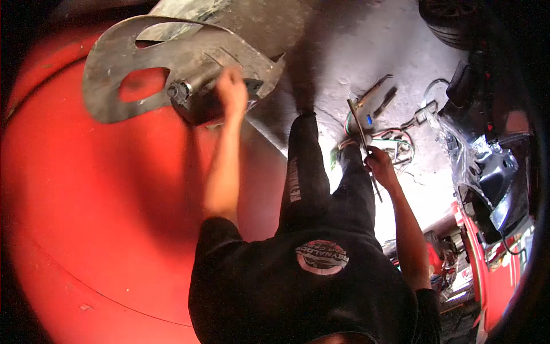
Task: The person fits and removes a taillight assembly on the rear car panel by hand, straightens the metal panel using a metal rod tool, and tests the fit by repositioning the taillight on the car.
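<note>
My left hand (231,94), smeared by motion, is over a dark tool-like object (200,106) with a round metal end, on the red car panel (114,212). Its fingers are too blurred to tell whether they grip anything. Beside and behind it lies a flat grey metal plate (106,69) with rounded cut-outs. My right hand (379,162) is closed around a long, thin dark rod (357,123), held out in front of my right leg.
Red and green cables or hoses (404,137) and some dark bar-like pieces (374,90) lie on the concrete floor (355,40). A tyre (450,23) stands at the upper right. Shiny metal car parts (501,166) and a red body panel (498,281) crowd the right side.
</note>
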Motion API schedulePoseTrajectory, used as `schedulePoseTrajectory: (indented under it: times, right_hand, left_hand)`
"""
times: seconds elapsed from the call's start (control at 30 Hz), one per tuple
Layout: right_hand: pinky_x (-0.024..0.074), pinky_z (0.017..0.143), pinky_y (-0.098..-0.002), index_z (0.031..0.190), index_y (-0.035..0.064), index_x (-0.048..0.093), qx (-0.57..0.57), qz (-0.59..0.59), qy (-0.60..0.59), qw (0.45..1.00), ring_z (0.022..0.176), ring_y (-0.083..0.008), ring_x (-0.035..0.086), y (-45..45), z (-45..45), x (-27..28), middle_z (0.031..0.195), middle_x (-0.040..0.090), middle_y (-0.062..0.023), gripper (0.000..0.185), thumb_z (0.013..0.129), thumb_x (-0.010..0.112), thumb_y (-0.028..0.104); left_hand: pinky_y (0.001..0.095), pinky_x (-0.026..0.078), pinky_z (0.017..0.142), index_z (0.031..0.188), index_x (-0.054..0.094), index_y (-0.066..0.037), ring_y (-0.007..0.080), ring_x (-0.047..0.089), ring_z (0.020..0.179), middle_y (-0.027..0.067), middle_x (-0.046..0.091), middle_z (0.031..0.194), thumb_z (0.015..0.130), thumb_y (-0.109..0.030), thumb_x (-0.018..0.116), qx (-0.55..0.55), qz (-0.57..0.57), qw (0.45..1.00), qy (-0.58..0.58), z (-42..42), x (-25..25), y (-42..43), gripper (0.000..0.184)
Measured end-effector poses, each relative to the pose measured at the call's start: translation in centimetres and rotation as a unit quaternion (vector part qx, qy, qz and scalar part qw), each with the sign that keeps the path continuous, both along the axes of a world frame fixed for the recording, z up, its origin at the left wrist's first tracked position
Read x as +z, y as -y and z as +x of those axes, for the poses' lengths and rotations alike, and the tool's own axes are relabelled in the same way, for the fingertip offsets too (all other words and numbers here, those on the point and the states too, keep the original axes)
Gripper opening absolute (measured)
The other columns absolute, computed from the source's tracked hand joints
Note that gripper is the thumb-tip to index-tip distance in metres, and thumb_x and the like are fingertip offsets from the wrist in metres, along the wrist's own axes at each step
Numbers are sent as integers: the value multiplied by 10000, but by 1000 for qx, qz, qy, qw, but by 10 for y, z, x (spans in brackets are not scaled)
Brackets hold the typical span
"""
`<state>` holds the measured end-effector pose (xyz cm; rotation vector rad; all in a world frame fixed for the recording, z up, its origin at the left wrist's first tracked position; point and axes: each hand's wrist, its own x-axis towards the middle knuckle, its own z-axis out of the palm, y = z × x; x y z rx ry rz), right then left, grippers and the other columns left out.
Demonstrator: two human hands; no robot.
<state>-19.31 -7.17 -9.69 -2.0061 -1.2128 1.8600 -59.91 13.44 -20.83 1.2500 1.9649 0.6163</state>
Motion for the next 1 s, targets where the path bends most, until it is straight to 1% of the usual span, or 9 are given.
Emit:
schedulePoseTrajectory:
  times: [0.1,0.17,0.2,0.23,0.3,0.43,0.5,0.7,1.0]
  right_hand:
    - [438,606,-295,1117,-33,533,46,21,-15,999,655,-176,564,-38,-35,1,759,587,-100,363,764,465,13]
    - [462,672,-319,1144,-40,525,41,39,-35,998,732,-231,603,-43,-50,-21,800,614,-131,400,751,460,-9]
    - [465,727,-327,1163,-33,528,26,72,-49,996,786,-252,608,-56,-67,-17,882,615,-157,392,779,467,13]
    - [467,782,-335,1182,-26,531,11,105,-62,992,840,-273,614,-76,-89,-3,964,616,-182,385,806,475,35]
    - [458,858,-363,1221,-13,517,25,143,-61,988,939,-332,600,-104,-112,16,1064,604,-223,424,800,478,23]
    - [429,918,-414,1257,17,493,121,227,-12,966,1068,-401,537,-142,-131,36,1175,552,-228,513,749,492,-51]
    - [429,925,-416,1256,32,501,157,286,39,944,1082,-395,533,-149,-131,47,1191,549,-217,486,774,508,-35]
    - [498,797,-377,1176,18,554,113,241,111,957,952,-320,616,-94,-64,35,1088,604,-201,314,863,529,3]
    - [492,730,-297,1175,-22,570,-39,-34,189,981,790,-171,616,56,30,31,894,653,-129,329,864,512,65]
  left_hand:
    - [330,488,666,942,627,-9,187,601,686,77,641,790,895,-120,509,-51,-14,985,166,73,34,69,168]
    - [283,509,625,1054,603,7,143,616,702,80,648,834,914,-178,550,-44,-209,919,331,119,55,105,238]
    - [286,517,595,1072,599,19,146,623,724,81,645,848,911,-190,565,-141,-105,940,292,134,49,120,266]
    - [347,462,810,1053,631,-21,221,611,945,139,653,1019,913,-301,516,-80,-217,899,372,147,76,114,334]
    - [353,454,766,988,641,-3,204,608,901,133,665,955,913,-302,512,-53,-294,903,309,154,104,84,334]
    - [329,533,557,832,541,-39,178,598,667,58,559,729,944,-199,504,63,-105,898,423,137,51,63,199]
    - [382,573,580,875,528,-18,248,639,691,95,571,765,956,-201,467,216,-152,806,529,118,39,31,209]
    - [519,575,693,995,457,17,364,635,792,162,557,901,968,-161,381,412,-115,743,514,21,-100,-61,195]
    - [600,420,933,1237,378,60,404,535,1024,232,466,1147,915,-50,406,459,-133,727,493,-80,-227,-100,341]
